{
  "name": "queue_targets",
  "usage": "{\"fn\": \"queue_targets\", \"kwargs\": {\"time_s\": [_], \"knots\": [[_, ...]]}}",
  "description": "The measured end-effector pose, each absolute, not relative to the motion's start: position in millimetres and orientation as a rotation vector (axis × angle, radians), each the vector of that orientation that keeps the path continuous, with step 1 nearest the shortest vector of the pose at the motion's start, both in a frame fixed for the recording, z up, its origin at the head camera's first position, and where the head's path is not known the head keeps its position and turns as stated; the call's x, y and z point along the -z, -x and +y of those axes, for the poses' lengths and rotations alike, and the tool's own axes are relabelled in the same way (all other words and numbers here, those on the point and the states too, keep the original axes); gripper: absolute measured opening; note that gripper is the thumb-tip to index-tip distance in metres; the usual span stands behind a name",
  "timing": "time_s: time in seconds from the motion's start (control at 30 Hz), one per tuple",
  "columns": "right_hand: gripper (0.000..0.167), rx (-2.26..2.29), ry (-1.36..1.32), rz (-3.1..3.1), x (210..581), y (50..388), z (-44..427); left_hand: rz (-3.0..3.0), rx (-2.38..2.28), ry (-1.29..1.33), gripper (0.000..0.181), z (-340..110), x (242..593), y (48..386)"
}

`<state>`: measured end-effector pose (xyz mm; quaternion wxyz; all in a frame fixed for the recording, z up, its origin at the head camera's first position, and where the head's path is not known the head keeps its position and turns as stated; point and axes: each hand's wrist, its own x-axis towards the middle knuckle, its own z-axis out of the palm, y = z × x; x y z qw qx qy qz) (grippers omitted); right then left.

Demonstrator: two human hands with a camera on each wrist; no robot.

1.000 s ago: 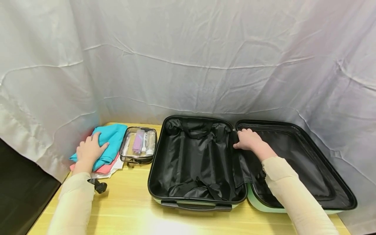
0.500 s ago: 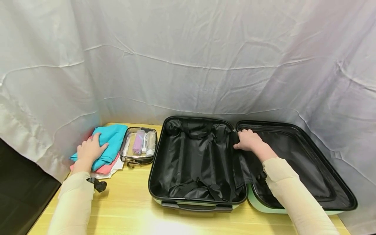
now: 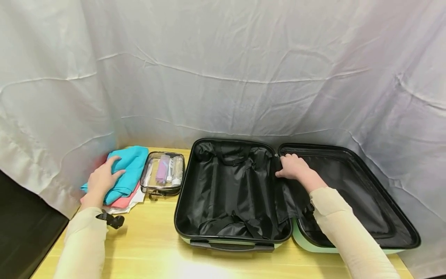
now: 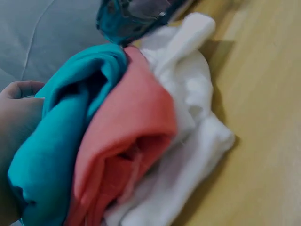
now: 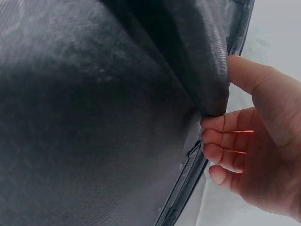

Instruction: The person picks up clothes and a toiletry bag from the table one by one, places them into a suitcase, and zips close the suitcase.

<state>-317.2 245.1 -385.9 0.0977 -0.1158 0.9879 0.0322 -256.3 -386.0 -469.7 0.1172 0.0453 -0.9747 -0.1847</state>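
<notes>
In the head view, my left hand (image 3: 101, 180) rests on a folded teal cloth (image 3: 130, 166), its thumb and forefinger spread apart over the fabric. Below the teal cloth lie a coral cloth (image 4: 124, 117) and a white cloth (image 4: 193, 89), stacked in layers in the left wrist view; most of the left fingers are hidden there. My right hand (image 3: 292, 167) is at the hinge side of an open suitcase (image 3: 230, 186). In the right wrist view, its thumb and fingertips pinch the edge of a black divider flap (image 5: 214, 61). A zipper (image 5: 181, 186) runs below the fingers.
A clear toiletry pouch (image 3: 148, 186) with bottles and a purple item stands between the cloths and the suitcase. The suitcase's other half (image 3: 352, 190) lies on the right. A pale curtain (image 3: 223, 77) hangs behind the wooden table (image 3: 150, 240).
The head view has shifted slightly. My left hand moves a little to the left on the teal cloth, and my right hand stays at the divider flap.
</notes>
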Motion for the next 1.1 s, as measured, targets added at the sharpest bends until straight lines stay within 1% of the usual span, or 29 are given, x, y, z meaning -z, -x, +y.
{"fn": "queue_targets", "kwargs": {"time_s": [0.27,0.57,0.7,1.1], "knots": [[0.074,-0.098,0.343,2.941,388,318,245,-2.776,0.573,-0.171,0.058,-385,452,253],[0.072,-0.093,0.35,2.942,385,315,244,-2.68,0.721,-0.306,0.064,-385,424,247],[0.072,-0.091,0.349,2.947,386,315,244,-2.636,0.756,-0.338,0.064,-383,413,244],[0.072,-0.091,0.357,2.947,385,314,244,-2.511,0.663,-0.259,0.058,-367,387,246]]}}
